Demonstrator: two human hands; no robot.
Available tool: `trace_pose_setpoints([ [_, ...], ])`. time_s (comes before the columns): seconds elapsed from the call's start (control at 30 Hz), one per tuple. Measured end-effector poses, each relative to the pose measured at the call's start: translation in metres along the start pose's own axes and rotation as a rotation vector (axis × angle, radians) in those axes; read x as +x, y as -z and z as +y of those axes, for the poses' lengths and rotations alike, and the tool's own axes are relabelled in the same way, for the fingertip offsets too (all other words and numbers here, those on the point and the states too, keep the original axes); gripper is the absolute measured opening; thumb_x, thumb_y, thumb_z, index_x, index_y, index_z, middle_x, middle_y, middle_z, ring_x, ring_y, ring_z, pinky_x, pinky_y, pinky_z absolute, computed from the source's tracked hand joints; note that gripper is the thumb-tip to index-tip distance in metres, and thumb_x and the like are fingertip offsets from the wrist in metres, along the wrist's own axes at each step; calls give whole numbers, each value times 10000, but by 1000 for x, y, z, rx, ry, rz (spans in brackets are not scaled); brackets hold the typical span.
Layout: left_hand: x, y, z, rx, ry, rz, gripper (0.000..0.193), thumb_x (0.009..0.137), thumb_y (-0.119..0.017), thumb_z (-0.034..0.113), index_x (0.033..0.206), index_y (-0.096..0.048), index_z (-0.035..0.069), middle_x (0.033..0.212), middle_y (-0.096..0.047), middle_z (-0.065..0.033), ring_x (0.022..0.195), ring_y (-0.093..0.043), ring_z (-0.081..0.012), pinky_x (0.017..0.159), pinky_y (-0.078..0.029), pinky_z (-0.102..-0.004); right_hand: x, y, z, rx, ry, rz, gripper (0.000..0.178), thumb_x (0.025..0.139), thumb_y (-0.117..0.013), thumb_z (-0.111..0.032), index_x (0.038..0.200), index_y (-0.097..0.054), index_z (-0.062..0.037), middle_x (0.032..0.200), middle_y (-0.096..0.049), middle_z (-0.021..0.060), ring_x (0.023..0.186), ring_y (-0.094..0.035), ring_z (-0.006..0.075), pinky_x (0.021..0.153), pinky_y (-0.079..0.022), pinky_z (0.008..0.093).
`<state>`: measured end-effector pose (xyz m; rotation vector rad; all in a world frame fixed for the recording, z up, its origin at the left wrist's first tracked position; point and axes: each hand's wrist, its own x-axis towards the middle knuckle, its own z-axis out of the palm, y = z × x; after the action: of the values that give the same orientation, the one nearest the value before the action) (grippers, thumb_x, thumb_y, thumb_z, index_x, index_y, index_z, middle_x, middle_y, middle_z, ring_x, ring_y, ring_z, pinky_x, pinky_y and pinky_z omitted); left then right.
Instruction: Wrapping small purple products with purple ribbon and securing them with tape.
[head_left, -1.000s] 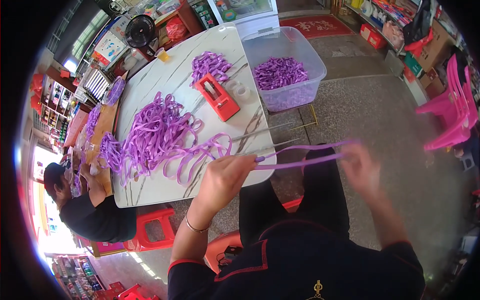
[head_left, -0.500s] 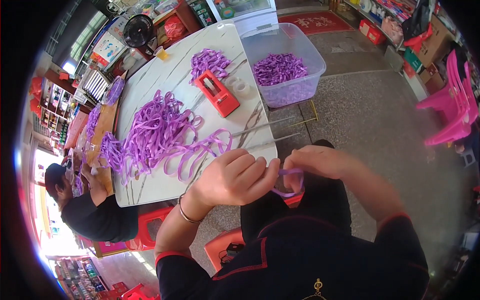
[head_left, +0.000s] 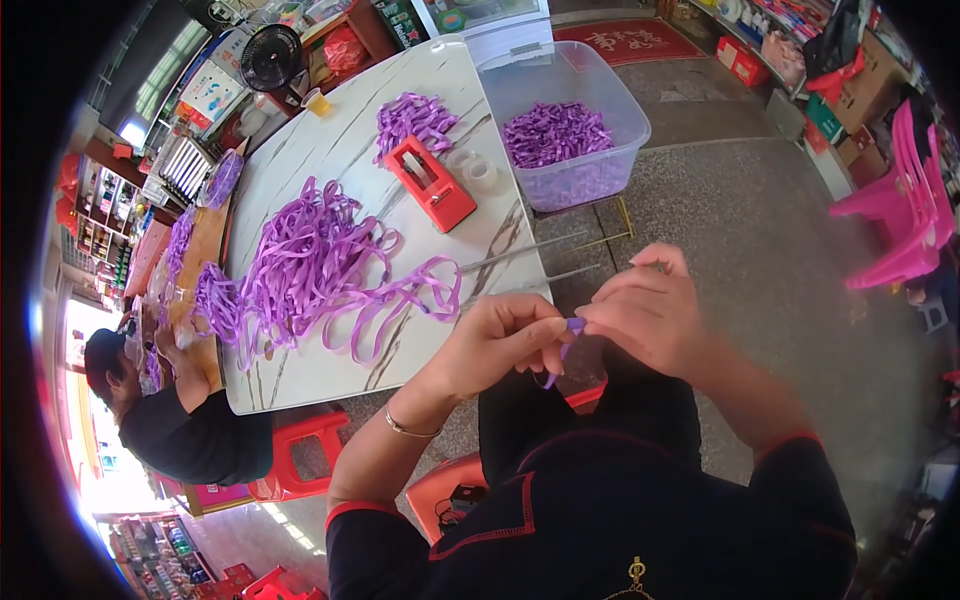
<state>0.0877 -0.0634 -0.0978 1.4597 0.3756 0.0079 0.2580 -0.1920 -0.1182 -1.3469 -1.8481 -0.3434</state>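
A narrow purple ribbon is pinched between my two hands, above my lap at the table's near right corner. My left hand grips it with thumb and fingers, and a short loop hangs below. My right hand closes on the same ribbon from the other side, its fingers partly hiding it. Left of my hands, a large tangled heap of purple ribbons lies on the white marbled table. Two thin metal rods stick out past the table edge near my hands.
A red tape dispenser and clear tape rolls lie beside a smaller ribbon pile. A clear plastic bin of purple pieces stands right of the table. Another person sits at far left. Pink chairs are at right.
My left hand has turned so its thumb and fingers show. My right hand has risen and rotated, and the ribbon loop between them has become smaller.
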Motion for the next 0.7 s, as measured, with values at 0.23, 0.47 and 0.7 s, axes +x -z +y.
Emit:
trace_pose_setpoints([
  [0.23, 9, 2, -2, 324, -286, 54, 116, 868, -549, 91, 822, -587, -8, 692, -633, -61, 560, -560, -87, 480, -395, -212, -5, 5, 15, 1143, -861, -360, 266, 917, -447, -228, 871, -578, -1, 790, -614, 62, 746, -590, 153, 736, -434, 268],
  [0.47, 15, 8, 4, 880, -598, 93, 29, 797, -591, -5, 825, -599, -8, 696, -613, -99, 633, -618, -178, 551, -457, -260, 3, 3, 30, 1319, -872, -726, 326, 927, -430, -271, 900, -585, 14, 764, -615, 67, 712, -591, 140, 737, -438, 257],
  [0.7, 19, 10, -2, 581, -374, 58, 57, 842, -560, 31, 832, -591, -16, 684, -604, -60, 640, -600, -130, 556, -451, -245, 3, 0, 31, 1314, -861, -663, 305, 920, -458, -266, 934, -579, 14, 756, -609, 61, 743, -579, 113, 739, -432, 254],
])
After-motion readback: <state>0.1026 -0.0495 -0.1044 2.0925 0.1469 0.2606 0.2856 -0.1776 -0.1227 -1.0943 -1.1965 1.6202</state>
